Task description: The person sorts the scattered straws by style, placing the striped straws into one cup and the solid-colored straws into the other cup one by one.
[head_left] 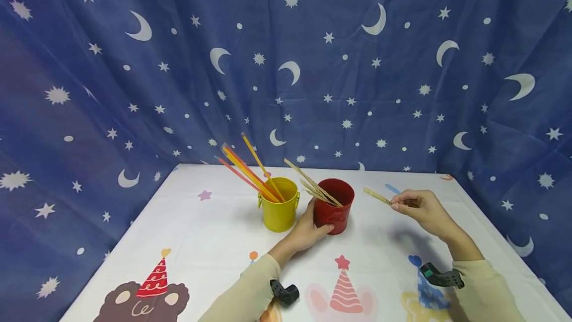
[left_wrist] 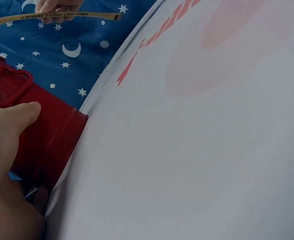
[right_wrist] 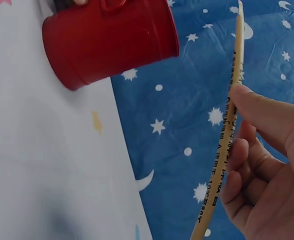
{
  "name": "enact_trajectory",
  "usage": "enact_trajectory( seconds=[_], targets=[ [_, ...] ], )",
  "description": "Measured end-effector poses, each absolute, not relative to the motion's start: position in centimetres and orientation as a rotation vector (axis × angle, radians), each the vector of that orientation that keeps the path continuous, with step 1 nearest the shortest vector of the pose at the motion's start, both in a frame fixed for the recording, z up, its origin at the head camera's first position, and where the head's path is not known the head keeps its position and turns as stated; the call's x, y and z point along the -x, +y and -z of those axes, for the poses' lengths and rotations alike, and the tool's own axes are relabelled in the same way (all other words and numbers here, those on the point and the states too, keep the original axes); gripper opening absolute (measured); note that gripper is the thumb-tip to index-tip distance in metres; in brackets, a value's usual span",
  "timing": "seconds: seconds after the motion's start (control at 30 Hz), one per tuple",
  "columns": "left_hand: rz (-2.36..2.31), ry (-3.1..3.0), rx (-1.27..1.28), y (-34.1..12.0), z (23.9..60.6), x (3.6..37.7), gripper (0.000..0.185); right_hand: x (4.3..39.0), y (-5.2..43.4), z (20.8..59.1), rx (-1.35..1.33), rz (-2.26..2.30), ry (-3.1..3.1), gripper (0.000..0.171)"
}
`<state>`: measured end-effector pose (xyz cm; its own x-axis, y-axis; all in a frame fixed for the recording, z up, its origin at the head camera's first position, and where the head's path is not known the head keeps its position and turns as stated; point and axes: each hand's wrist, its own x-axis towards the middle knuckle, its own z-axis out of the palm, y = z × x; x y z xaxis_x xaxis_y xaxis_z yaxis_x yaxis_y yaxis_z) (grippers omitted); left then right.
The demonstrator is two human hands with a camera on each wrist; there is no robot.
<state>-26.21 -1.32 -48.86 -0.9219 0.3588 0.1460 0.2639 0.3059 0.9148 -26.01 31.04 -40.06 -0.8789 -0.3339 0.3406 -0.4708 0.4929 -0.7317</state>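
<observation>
My left hand [head_left: 305, 232] grips a small red bucket [head_left: 335, 216] on the table, its thumb on the front and its fingers round the left side. Several tan straws [head_left: 315, 191] lean leftward out of that bucket. Off to the right, my right hand [head_left: 420, 207] pinches one tan straw [head_left: 377, 196] between thumb and fingers, above the table and apart from the bucket. Dark printed lettering runs along this slightly bent straw [right_wrist: 226, 135] in the right wrist view. The left wrist view shows the thumb pressed against the red bucket [left_wrist: 54, 132] below its handle.
Just left of the red bucket stands a yellow bucket [head_left: 278, 216], with several orange and yellow sticks [head_left: 250, 173] leaning out of it. A white cloth with party-animal prints covers the table [head_left: 223, 222]. Behind it hangs a blue curtain [head_left: 313, 113] with moons and stars.
</observation>
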Motion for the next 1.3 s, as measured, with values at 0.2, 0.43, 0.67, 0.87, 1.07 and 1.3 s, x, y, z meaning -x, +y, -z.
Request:
enact_trajectory(
  seconds=[0.2, 0.43, 0.67, 0.87, 1.07, 1.3],
  targets=[
    [-1.701, 2.455, -0.588, -1.3, 48.6, 26.3, 0.089, 25.4, 30.2, 39.0, -0.661, -1.398, -2.51, 0.015],
    [-1.714, 2.492, -0.578, -1.5, 48.9, 26.2, 0.088, 25.3, 28.5, 37.6, -0.703, -1.509, -2.409, 0.016],
    [-1.7, 2.462, -0.605, -1.3, 49.3, 26.3, 0.09, 24.6, 27.1, 36.1, -0.655, -1.52, -2.395, 0.014],
    [-1.704, 2.463, -0.624, -1.3, 49.1, 26.5, 0.089, 25.3, 25.4, 34.5, -0.711, -1.657, -2.286, 0.009],
    [-1.702, 2.452, -0.634, -1.3, 49.0, 26.5, 0.089, 25.7, 23.5, 33.5, -0.74, -1.802, -2.192, 0.011],
    [-1.694, 2.459, -0.628, -1.4, 49.0, 26.4, 0.089, 26.3, 21.5, 32.6, -0.774, -1.951, -2.07, 0.018]
  ],
)
